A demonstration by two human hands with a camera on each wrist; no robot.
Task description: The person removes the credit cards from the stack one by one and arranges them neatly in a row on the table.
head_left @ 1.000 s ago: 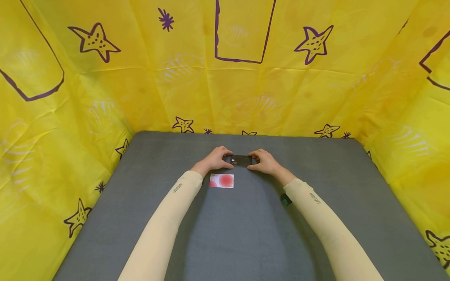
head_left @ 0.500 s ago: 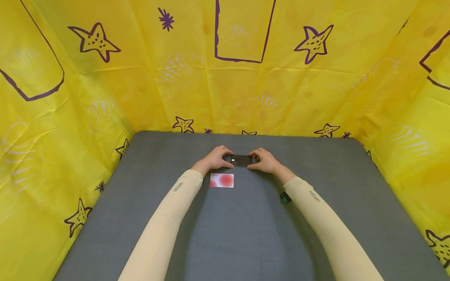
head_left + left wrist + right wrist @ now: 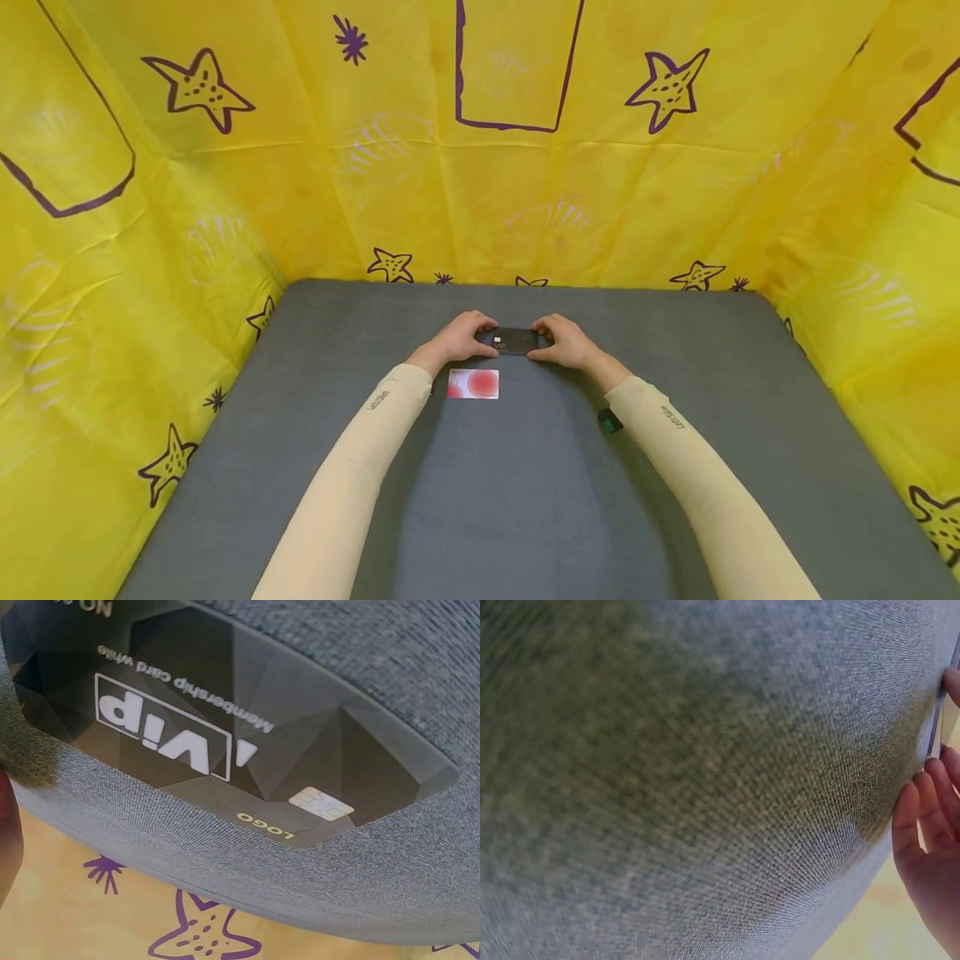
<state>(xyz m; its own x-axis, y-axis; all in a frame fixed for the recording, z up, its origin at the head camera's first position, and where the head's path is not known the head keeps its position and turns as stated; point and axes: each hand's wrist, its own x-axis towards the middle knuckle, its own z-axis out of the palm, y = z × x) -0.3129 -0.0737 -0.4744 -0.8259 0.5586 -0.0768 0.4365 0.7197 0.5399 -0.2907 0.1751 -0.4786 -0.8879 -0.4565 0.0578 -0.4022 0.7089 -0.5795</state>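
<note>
Near the back middle of the table, a black VIP card (image 3: pixel 515 341) is held at both short ends. My left hand (image 3: pixel 459 337) pinches its left end with thumb and fingers, and my right hand (image 3: pixel 566 342) pinches the right end. The right wrist view shows the right hand (image 3: pixel 934 832) at the right edge, fingertips close to a thin strip seen edge-on. A white card with pink-red circles (image 3: pixel 473 384) lies just nearer than the black one. In the left wrist view a dark faceted membership card (image 3: pixel 225 727) lies upside down on the cloth; a finger (image 3: pixel 7 840) shows at the left edge.
A grey cloth-covered table (image 3: pixel 525 500) spreads around the hands. Yellow fabric (image 3: pixel 510 183) with purple starfish drawings hangs behind it and at both sides. A small dark green box (image 3: pixel 611 420) sits by the right sleeve (image 3: pixel 697 467). The left sleeve (image 3: pixel 345 467) covers part of the table.
</note>
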